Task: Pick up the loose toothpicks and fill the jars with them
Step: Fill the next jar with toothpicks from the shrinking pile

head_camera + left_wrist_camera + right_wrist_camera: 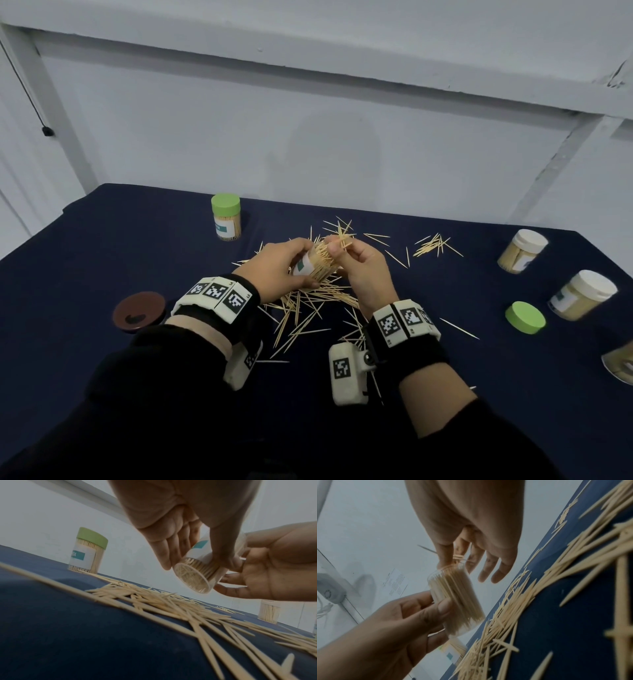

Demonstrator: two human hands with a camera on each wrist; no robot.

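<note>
My left hand [279, 262] grips a clear jar [310, 263] with a teal label, tilted above the table with its mouth toward the right hand. The jar [455, 599] is nearly full of toothpicks. At its mouth, my right hand [347, 255] pinches a small bunch of toothpicks [458, 557] between thumb and fingers. In the left wrist view the jar's clear base [193, 578] faces the camera. Below both hands, loose toothpicks [308, 301] lie piled on the dark blue cloth [102, 246]; a smaller cluster [433, 245] lies to the right.
A green-lidded full jar [226, 217] stands behind the pile at the left. Two white-lidded jars [522, 251] [582, 294] lie at the right, with a loose green lid [525, 317] and another jar [620, 365] at the edge. A brown lid [138, 310] lies at the left.
</note>
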